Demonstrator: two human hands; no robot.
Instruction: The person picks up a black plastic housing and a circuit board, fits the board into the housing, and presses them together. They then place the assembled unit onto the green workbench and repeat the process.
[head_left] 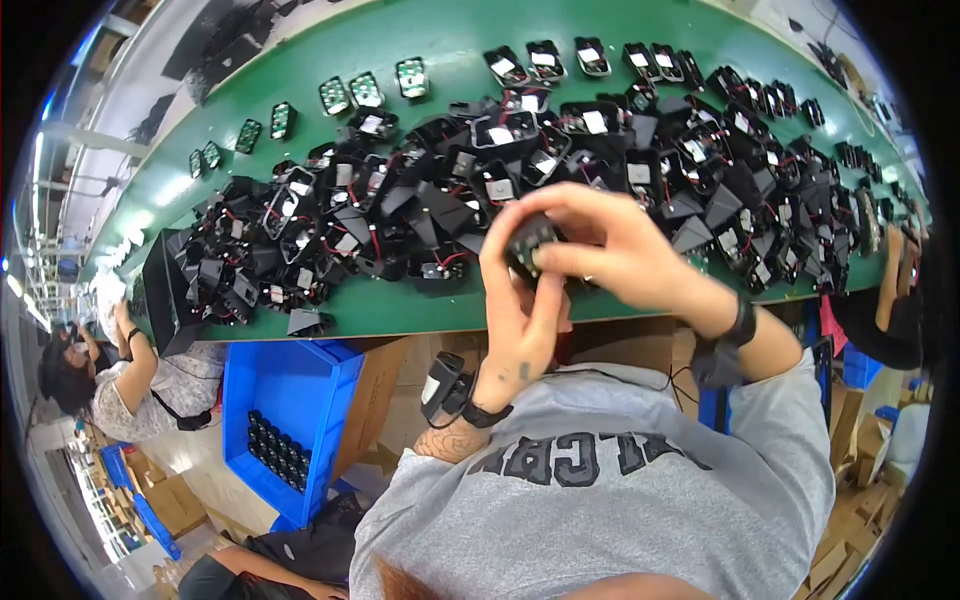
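As seen from the head camera, the person's left hand stands upright before the chest and is closed around a small dark part, which shows some light spots on its face. The right hand comes from the right side; its thumb lies on this same part and its fingers bend over the top, so both hands grasp it together. The part is in the air, near the front edge of the green worktop, and the fingers hide a portion of it.

Behind the hands, a wide heap of black housings covers the middle of the worktop, with red wires and pale blocks visible among them. Beyond the heap, to the left, several green-faced units lie apart from one another; more black units with white pieces lie toward the right. Below the worktop, at the left, is a blue crate, in which black round parts are set close in rows. A cardboard box is just beside the crate.
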